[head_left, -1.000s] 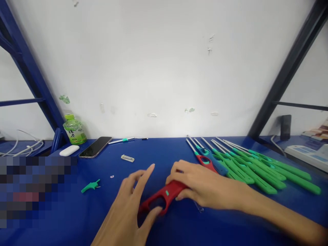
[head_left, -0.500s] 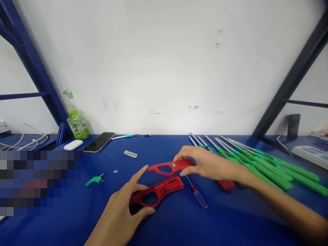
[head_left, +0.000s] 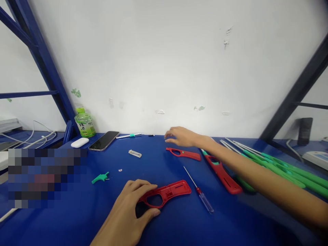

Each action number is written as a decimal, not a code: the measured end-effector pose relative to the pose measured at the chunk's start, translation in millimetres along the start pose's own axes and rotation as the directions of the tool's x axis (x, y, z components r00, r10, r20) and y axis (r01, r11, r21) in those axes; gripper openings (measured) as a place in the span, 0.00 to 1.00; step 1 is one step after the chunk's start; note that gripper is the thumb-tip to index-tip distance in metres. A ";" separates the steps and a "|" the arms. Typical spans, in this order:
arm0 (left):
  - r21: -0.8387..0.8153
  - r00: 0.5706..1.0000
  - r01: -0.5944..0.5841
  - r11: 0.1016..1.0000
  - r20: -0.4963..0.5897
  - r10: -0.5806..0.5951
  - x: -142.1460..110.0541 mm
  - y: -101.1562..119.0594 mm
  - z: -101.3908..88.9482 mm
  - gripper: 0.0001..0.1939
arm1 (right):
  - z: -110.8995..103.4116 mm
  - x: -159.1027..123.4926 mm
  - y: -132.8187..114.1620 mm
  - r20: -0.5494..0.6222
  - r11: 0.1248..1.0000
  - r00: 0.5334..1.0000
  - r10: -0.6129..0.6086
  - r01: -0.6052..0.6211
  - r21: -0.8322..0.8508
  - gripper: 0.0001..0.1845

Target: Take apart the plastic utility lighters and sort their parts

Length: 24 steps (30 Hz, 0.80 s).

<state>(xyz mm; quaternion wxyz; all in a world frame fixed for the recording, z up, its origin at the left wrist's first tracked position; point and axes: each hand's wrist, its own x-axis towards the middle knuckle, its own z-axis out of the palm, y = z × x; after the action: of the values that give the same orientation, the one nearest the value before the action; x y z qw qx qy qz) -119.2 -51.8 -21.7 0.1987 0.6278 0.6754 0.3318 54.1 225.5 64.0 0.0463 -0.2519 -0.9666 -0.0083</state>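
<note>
My left hand (head_left: 132, 208) curls around the narrow end of a red lighter casing half (head_left: 167, 194). Its hollow inner side faces up on the table, and the fingers cover its tip. A second red casing half (head_left: 188, 154) lies farther back, outer side up. Beyond it my right hand (head_left: 183, 135) reaches toward the wall with nothing in it, fingers apart. A screwdriver (head_left: 203, 200) with a clear handle rests right of the near casing half. Left of my hands are a green trigger piece (head_left: 100, 177) and a small clear lighter tank (head_left: 135, 153).
Beneath my right forearm lies a red long-necked lighter (head_left: 225, 177), beside several green ones (head_left: 284, 171). A metal tube (head_left: 129, 135) with a green part lies near the wall. A phone (head_left: 104, 140), a white case (head_left: 80, 142) and a bottle (head_left: 85, 123) stand back left.
My right hand has set the second red casing half down farther back, released it and moved toward the wall. My left hand stays at the near half. The view has shifted slightly.
</note>
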 end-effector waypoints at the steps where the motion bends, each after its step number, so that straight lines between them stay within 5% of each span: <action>1: 0.004 1.000 -0.001 1.000 -0.001 0.001 -0.2 -1.2 0.4 0.22 | -3.1 19.2 -8.1 -0.005 0.999 1.000 -0.028 0.027 -0.026 0.20; 7: 0.010 1.000 -0.019 1.000 0.004 0.019 -2.7 -2.2 -0.5 0.26 | 3.3 125.2 -53.1 0.000 0.983 0.997 -0.084 0.082 -0.166 0.21; 12: -0.006 0.999 -0.031 1.000 -0.018 0.031 -2.2 0.7 -1.6 0.26 | 33.1 164.1 -77.1 0.052 0.965 0.994 -0.093 0.103 -0.243 0.21; 16: -0.021 0.998 -0.055 0.998 -0.024 0.054 -0.5 -2.5 -0.2 0.29 | 39.9 167.9 -80.2 0.054 0.952 0.993 -0.102 0.113 -0.283 0.21; 21: -0.023 0.985 -0.124 0.992 -0.125 0.120 -2.3 -7.9 0.2 0.21 | 9.4 143.0 -66.3 0.002 0.947 0.992 -0.125 0.120 -0.298 0.21; 24: 0.091 0.893 -0.311 0.946 -0.313 0.324 -4.6 -7.9 -3.6 0.13 | -18.2 102.2 -60.0 -0.047 0.947 0.988 -0.149 0.129 -0.293 0.20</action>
<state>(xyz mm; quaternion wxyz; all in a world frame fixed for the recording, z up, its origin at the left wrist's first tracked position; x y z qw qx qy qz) -126.7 -57.0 -25.3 0.0162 0.6702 0.5933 0.4455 -62.3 222.1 92.1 0.0413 -0.1867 -0.9682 -0.1612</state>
